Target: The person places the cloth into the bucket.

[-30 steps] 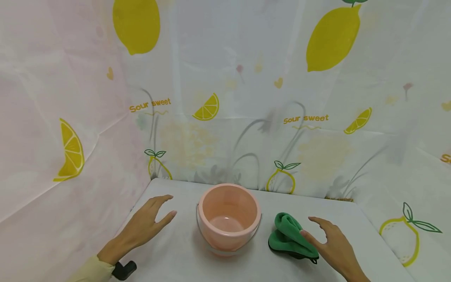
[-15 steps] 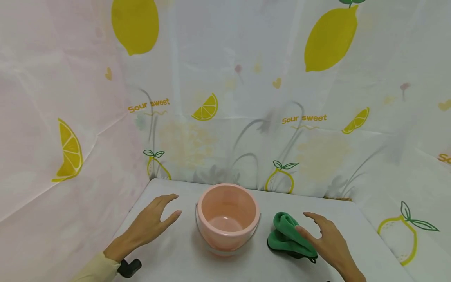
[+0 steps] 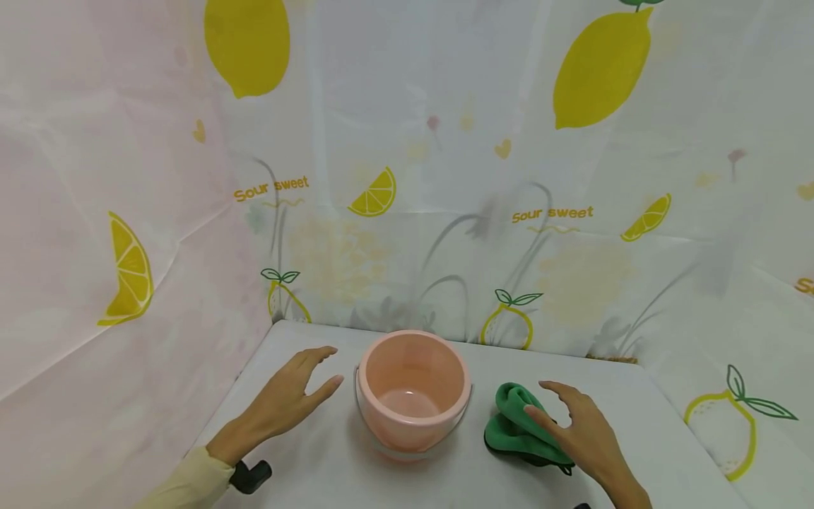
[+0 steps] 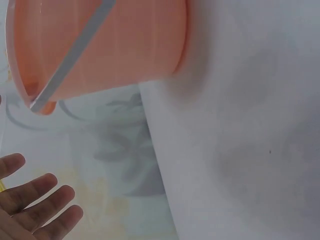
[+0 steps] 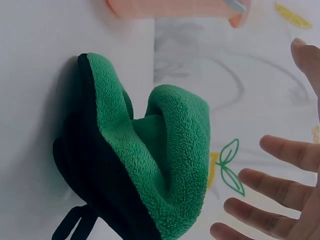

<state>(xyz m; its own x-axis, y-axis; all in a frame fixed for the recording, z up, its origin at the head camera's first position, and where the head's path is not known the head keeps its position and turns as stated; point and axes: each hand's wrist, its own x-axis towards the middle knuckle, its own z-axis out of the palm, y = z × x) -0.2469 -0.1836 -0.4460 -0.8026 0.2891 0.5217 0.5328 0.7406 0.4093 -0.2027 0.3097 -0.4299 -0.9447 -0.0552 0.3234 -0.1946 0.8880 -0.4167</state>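
A pink bucket [image 3: 413,431] with a grey handle stands upright on the white table, its inside bare. My left hand [image 3: 282,396] hovers to the left of it, fingers spread and apart from the rim; in the left wrist view its fingers [image 4: 52,200] hold nothing. On the right lies a crumpled green cloth [image 3: 521,424] with a dark edging and a small loop. Above and beside that cloth is my right hand [image 3: 585,431], thumb and fingers apart. The right wrist view shows a gap between the cloth [image 5: 175,145] and the fingers [image 5: 270,190].
The white tabletop [image 3: 318,466] runs back to a hanging sheet [image 3: 407,268] printed with lemons, which also covers both sides. A black strap-like device [image 3: 251,477] sits at the left wrist, below the pale sleeve [image 3: 193,481].
My left hand has moved right, closer to the bucket. The right hand has shifted left and slightly up over the cloth. Bucket and cloth have stayed in place.
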